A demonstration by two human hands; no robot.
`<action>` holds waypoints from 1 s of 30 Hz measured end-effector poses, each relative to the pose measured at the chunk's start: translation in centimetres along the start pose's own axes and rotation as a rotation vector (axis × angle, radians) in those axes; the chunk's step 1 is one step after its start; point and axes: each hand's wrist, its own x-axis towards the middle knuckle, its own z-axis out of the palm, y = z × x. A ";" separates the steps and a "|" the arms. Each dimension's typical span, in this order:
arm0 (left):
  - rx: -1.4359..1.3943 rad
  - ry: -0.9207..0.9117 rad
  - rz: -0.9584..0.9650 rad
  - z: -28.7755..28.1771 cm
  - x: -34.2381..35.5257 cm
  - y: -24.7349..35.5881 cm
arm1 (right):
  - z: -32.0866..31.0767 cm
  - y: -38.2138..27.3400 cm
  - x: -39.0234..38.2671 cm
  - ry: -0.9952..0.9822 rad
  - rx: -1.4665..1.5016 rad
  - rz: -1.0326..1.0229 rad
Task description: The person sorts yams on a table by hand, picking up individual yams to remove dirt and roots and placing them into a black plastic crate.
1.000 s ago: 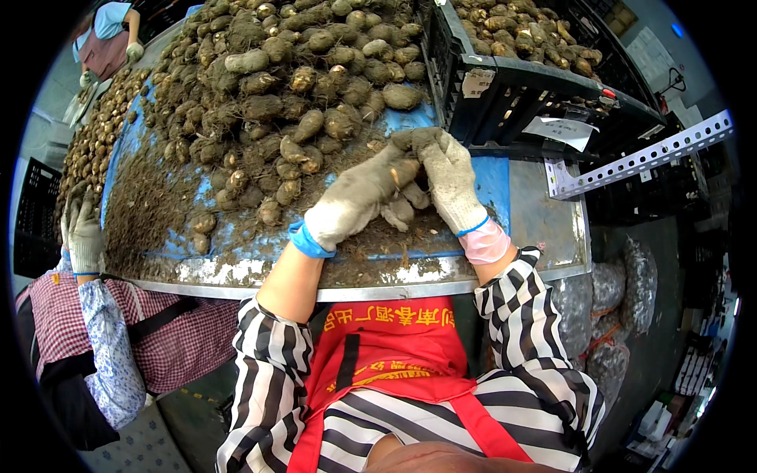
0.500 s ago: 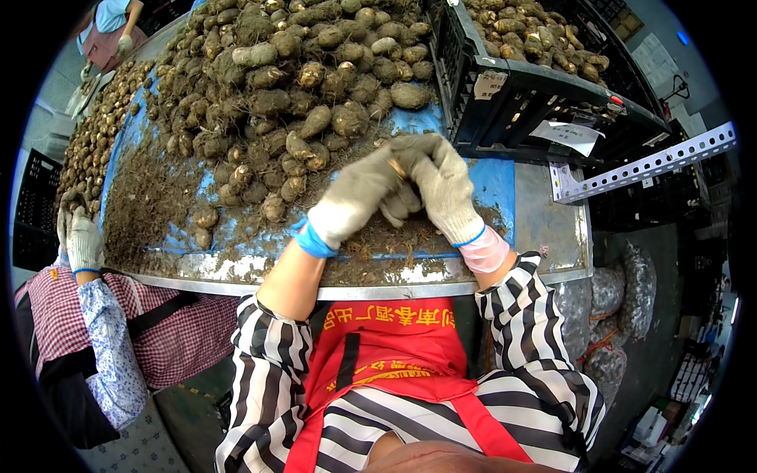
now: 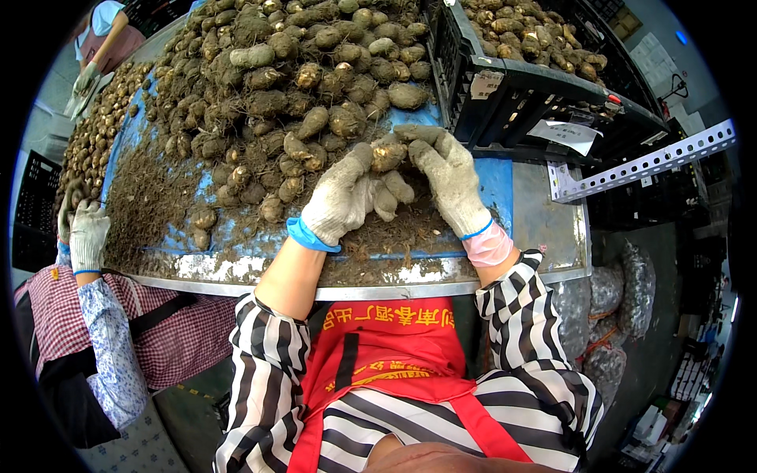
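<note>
A brown, rooty taro corm (image 3: 388, 154) is in my left hand (image 3: 345, 195), its gloved fingers closed around it above the table. My right hand (image 3: 449, 180), also in a dirty white knit glove, is just right of the corm. Its fingers and thumb are apart, with the fingertips at or very near the corm's upper right edge; whether they touch I cannot tell. Just beyond both hands rises a big heap of hairy taro corms (image 3: 268, 102). Loose root fibres and soil (image 3: 371, 252) lie beneath my hands.
A black plastic crate (image 3: 552, 102) of corms stands at far right, by a perforated metal bar (image 3: 646, 164). At left a co-worker's gloved hand (image 3: 88, 232) is beside smaller corms (image 3: 87, 158); another person (image 3: 110, 35) stands far left. The table's metal edge (image 3: 378, 292) runs before me.
My hands have moved apart from their close grip, and the right hand's fingers have opened. The corm, mostly hidden before, now shows in my left hand. The far-left person's arm has shifted.
</note>
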 end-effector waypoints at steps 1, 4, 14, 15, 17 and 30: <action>0.083 0.064 0.021 -0.1 0.2 -0.1 | 0.0 -0.1 0.0 0.005 -0.001 0.014; 0.310 0.151 0.115 0.4 0.2 -0.1 | -0.1 0.2 0.3 0.014 0.008 0.034; 0.219 0.144 0.034 0.5 0.2 0.0 | -0.1 1.1 0.1 -0.133 -0.082 0.056; 0.129 0.009 -0.011 0.0 0.1 0.3 | 0.0 0.5 0.0 -0.136 -0.094 0.046; -0.052 -0.259 -0.102 -1.7 0.1 0.8 | 0.2 0.4 0.0 -0.158 -0.007 0.040; 0.091 -0.050 -0.102 0.3 -0.3 1.3 | 0.8 1.2 -0.7 -0.051 0.187 0.053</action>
